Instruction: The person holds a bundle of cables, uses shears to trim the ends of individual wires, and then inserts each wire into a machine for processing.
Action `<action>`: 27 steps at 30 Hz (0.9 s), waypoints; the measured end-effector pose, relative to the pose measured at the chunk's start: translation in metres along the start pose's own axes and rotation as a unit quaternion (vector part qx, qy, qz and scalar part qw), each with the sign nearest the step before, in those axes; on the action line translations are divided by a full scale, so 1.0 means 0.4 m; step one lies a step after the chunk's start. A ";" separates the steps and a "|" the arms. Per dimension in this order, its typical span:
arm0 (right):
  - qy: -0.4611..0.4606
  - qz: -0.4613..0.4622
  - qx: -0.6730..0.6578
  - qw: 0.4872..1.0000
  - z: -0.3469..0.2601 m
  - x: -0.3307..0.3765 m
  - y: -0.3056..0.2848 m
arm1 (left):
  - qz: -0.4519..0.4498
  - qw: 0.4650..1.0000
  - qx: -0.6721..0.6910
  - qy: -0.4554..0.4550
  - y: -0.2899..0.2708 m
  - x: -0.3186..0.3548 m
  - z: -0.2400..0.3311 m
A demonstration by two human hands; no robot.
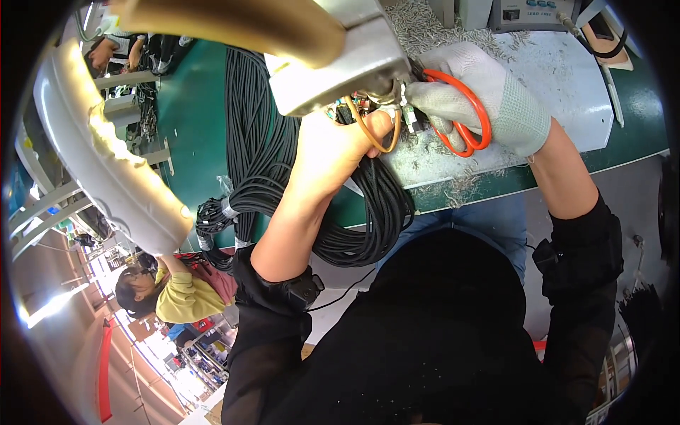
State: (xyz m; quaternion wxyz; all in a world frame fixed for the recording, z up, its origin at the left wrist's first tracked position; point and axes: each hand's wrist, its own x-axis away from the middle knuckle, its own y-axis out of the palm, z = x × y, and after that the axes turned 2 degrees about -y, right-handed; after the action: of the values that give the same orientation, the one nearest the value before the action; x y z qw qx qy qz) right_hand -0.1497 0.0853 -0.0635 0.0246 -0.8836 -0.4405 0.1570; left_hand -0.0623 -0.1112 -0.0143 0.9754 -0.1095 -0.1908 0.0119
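My bare left hand is closed on a small end piece with several coloured wires, partly hidden below the lamp head. A thin tan loop hangs by its thumb. Close beside it, my right hand wears a pale grey glove and is closed around red-handled scissors. The scissors' blades are mostly hidden by the glove and the lamp head. A small white and green piece shows between the two hands. Black cable coils lie below and left of my left hand.
A grey lamp head hangs over my hands. Small metallic clippings are scattered across a white sheet on the green table. A grey control box stands at the back. A white ring lamp and a co-worker are at left.
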 end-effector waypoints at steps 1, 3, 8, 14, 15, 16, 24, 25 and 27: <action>0.090 0.003 -0.056 0.994 -0.022 -0.003 0.002 | -0.001 1.000 0.000 0.001 -0.003 -0.001 -0.010; 0.179 0.007 -0.109 0.978 -0.037 -0.002 0.005 | -0.035 0.992 0.121 0.005 -0.010 -0.008 -0.033; -0.113 0.041 0.269 0.956 -0.044 0.009 0.027 | -0.022 0.985 0.172 0.023 0.017 0.031 -0.024; 0.243 0.091 -0.142 0.955 -0.112 -0.014 0.050 | -0.016 0.988 0.147 0.039 0.005 0.010 -0.032; 0.243 0.094 -0.142 0.955 -0.103 -0.011 0.047 | -0.019 0.990 0.133 0.044 0.007 0.006 -0.027; 0.202 0.076 -0.092 0.972 -0.083 -0.010 0.038 | -0.021 0.992 0.119 0.048 0.009 0.003 -0.023; 0.136 0.040 0.003 0.990 -0.060 -0.014 0.021 | -0.021 0.998 0.045 0.030 0.009 -0.008 0.002; 0.139 0.042 -0.001 0.989 -0.059 -0.014 0.021 | -0.021 0.998 0.045 0.027 0.008 -0.008 0.006; 0.144 0.044 -0.007 0.989 -0.059 -0.015 0.024 | -0.021 0.999 0.018 0.022 0.005 -0.007 0.011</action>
State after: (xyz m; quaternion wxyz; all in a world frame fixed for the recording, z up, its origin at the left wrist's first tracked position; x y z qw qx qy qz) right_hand -0.1386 0.0772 -0.0413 0.0740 -0.9158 -0.3940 0.0261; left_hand -0.0667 -0.1084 -0.0117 0.9812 -0.0883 -0.1716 -0.0073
